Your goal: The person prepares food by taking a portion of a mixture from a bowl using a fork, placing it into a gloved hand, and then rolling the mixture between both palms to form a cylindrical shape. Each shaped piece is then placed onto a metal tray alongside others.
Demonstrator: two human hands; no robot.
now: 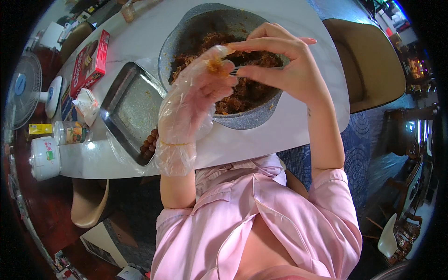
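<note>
A clear plastic glove covers my left hand, with an elastic band around its wrist. Orange-brown residue smears the gloved fingers, which are loosely bent and hold nothing that I can see. My bare right hand reaches over from the right, thumb and index finger at the gloved fingertips, with thin plastic stretched beside the thumb. Both hands are above a large grey speckled pot with a dark brown, shredded-looking mixture in it. Left of the glove lies a metal tray, several round brown balls lined up in its near corner.
Clear plastic film sticks out around the tray. Farther left on the white table are a red box, a crumpled packet, a clear jar and a small jar at the back. A brown chair stands right.
</note>
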